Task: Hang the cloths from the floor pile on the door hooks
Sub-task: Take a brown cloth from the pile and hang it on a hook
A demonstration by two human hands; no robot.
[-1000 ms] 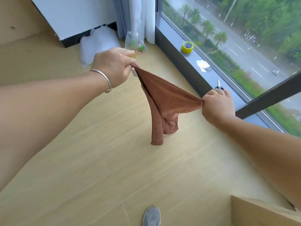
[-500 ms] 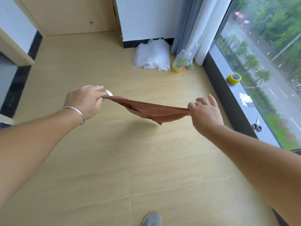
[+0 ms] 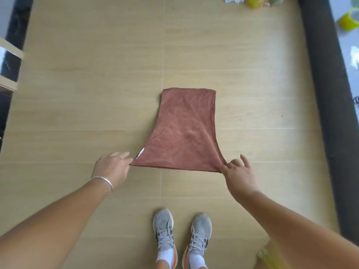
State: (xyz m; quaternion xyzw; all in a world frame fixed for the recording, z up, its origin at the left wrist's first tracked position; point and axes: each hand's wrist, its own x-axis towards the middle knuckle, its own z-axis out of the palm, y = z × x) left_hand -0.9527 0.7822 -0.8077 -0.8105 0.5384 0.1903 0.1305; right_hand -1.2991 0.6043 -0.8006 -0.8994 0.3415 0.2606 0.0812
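A brown cloth (image 3: 185, 131) hangs spread flat in front of me, its upper edge stretched between my hands. My left hand (image 3: 112, 166), with a silver bangle on the wrist, pinches the cloth's left corner beside a small white label (image 3: 140, 152). My right hand (image 3: 238, 174) pinches the right corner with thumb and forefinger, its other fingers raised. The cloth's lower edge hangs free over the wooden floor (image 3: 87, 94). No door hooks and no floor pile are in view.
My two grey shoes (image 3: 181, 235) stand just below the cloth. A dark window sill base (image 3: 328, 94) runs down the right side, with a yellow tape roll (image 3: 349, 21) on the ledge. A plastic bag (image 3: 254, 0) lies at the top edge. A cardboard corner (image 3: 266, 255) is at bottom right.
I have tilted my head down to look at the floor. The cloth, bunched between my hands earlier, is now opened out flat and hanging from its two top corners.
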